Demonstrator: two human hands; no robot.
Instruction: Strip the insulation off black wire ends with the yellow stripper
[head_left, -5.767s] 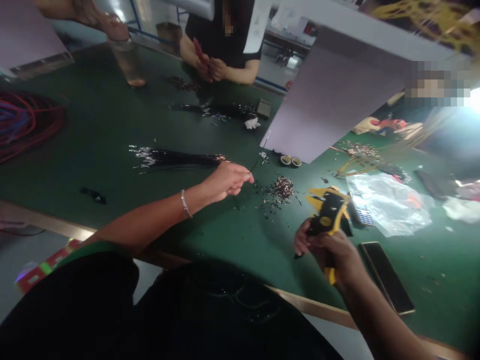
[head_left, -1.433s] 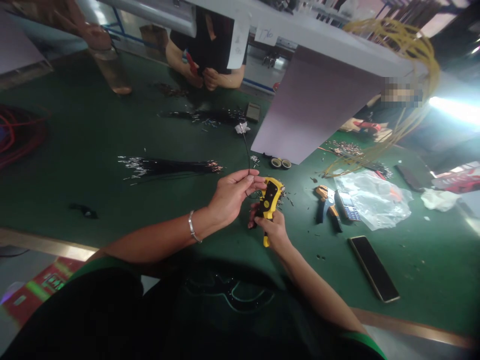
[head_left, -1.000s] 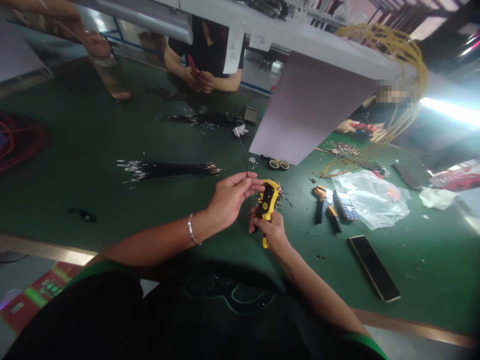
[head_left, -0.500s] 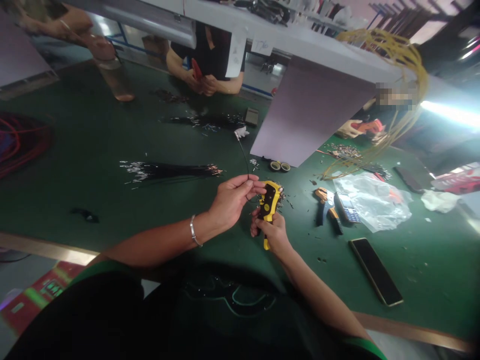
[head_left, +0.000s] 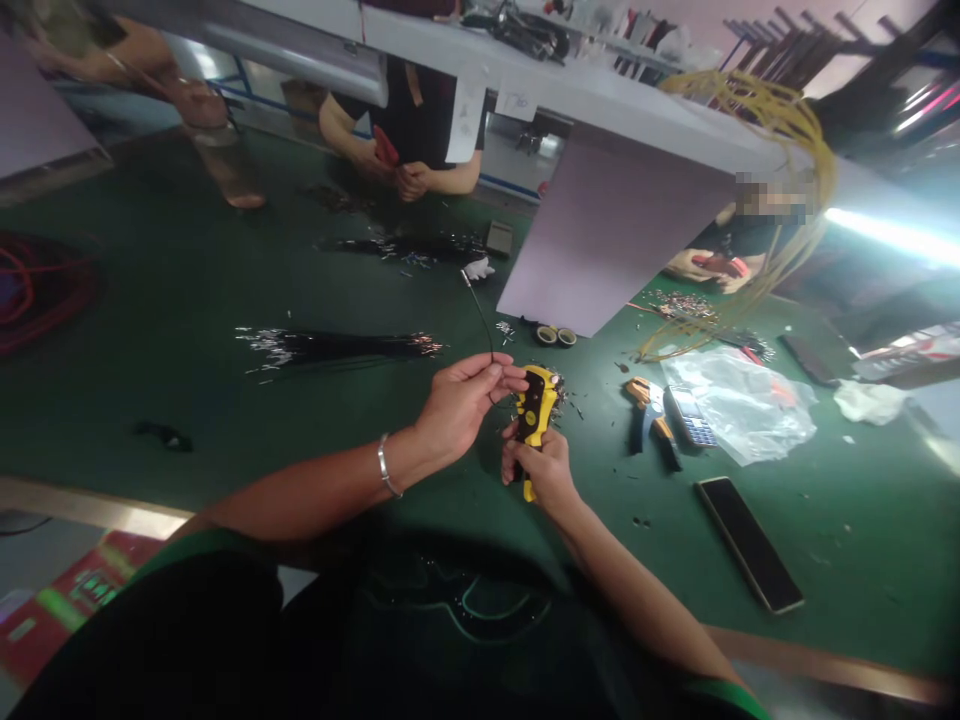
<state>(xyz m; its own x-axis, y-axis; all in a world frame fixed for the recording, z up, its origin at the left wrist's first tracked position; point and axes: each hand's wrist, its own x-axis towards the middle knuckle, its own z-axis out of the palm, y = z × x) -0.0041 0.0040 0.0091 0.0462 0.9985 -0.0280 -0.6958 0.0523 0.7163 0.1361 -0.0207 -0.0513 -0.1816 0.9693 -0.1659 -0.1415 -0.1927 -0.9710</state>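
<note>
My left hand (head_left: 459, 400) pinches a thin black wire (head_left: 478, 312) that sticks up and away from my fingers. Its lower end meets the head of a yellow and black crimping tool (head_left: 535, 408). My right hand (head_left: 538, 470) is wrapped round that tool's handles, just to the right of my left hand. Behind the tool lies a small heap of metal terminals (head_left: 564, 383) on the green table (head_left: 225, 400).
A bundle of black wires (head_left: 337, 345) lies left of my hands. To the right are another orange tool (head_left: 646, 408), a small keypad phone (head_left: 684, 415), a plastic bag (head_left: 739, 400) and a smartphone (head_left: 748, 542). Tape rolls (head_left: 555, 335) and a grey panel (head_left: 600, 235) stand behind. Other people work opposite.
My hands have stayed together on the wire and tool, with only slight shifts. Nearly six seconds ago my left hand reached out on the table and the tool was held farther right.
</note>
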